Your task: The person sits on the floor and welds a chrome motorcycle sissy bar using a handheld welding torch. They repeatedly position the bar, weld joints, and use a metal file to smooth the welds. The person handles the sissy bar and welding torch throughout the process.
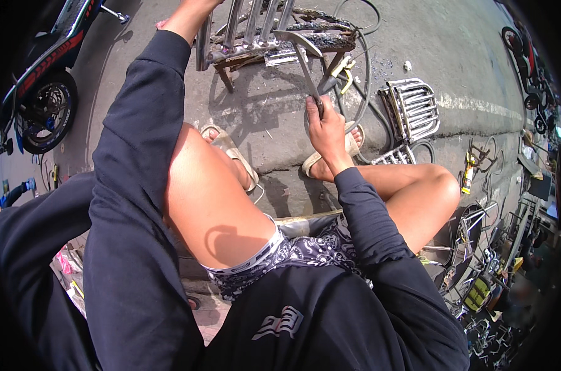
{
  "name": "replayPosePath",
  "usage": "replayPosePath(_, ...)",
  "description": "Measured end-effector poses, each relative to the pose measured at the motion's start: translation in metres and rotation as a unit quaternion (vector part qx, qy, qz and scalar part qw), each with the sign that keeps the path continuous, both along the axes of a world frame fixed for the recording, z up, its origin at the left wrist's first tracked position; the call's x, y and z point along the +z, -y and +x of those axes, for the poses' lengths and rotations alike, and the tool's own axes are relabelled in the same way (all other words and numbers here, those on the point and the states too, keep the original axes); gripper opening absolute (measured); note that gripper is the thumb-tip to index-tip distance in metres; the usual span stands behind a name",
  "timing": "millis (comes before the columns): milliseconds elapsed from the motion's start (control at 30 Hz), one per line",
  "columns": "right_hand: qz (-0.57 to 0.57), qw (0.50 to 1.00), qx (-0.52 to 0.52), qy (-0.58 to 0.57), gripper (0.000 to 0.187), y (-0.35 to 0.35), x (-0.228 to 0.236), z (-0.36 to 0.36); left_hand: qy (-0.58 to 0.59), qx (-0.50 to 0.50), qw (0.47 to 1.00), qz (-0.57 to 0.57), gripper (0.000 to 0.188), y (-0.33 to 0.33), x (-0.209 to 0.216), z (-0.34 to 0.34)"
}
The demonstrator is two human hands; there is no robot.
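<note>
Right fingers (313, 112) gripping a hammer (308, 74), left hand (198, 5) cropped, its fingers' grip unclear, pale lettering (286, 323) across dark sweatshirt (348, 328)

A black-and-red motorcycle (47, 80) stands at upper left, another motorcycle (528, 62) at far upper right. Two silver racks (414, 110) lie close together on the ground (460, 55); metal parts (481, 287) clutter the lower right.

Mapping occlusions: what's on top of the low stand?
Shiny metal tubes lie on the stand, cut off by the picture's top edge. A hammer in the right hand crosses in front; stand surface behind both is hidden.
</note>
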State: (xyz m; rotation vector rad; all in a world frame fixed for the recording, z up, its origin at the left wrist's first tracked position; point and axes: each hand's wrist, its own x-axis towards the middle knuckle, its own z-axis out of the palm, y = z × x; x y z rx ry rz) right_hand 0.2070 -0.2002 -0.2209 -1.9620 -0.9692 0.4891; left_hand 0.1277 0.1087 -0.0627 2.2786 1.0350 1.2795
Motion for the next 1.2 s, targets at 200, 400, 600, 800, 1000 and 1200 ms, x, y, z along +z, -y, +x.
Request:
replayPosePath(200,-0.023,1.000,-0.008,-0.007,0.031,-0.001,-0.020,0.005,-0.007,-0.018,0.983,-0.181,0.045,-0.012,-0.003,-0.005)
replayPosePath(400,0.004,1.000,-0.018,0.025,0.034,-0.003,-0.024,-0.003,-0.004,0.026,0.994,-0.104,0.058,-0.016,-0.015,-0.016)
replayPosePath(600,-0.014,0.998,-0.065,0.024,0.035,-0.012,-0.023,-0.013,-0.012,0.067,0.989,-0.134,0.063,-0.017,-0.018,-0.015)
replayPosePath(800,0.001,0.998,-0.051,0.022,0.034,-0.009,-0.026,-0.008,-0.012,-0.006,0.992,-0.127,0.056,-0.018,-0.012,-0.018)
replayPosePath(1000,-0.020,0.999,-0.044,0.008,0.035,-0.010,-0.022,0.002,-0.017,0.041,0.995,-0.093,0.068,-0.012,-0.004,-0.014)
replayPosePath(1200,0.133,0.989,-0.058,0.009,0.029,-0.010,-0.030,-0.005,-0.028,0.029,0.991,-0.125,0.051,-0.002,0.002,-0.016)
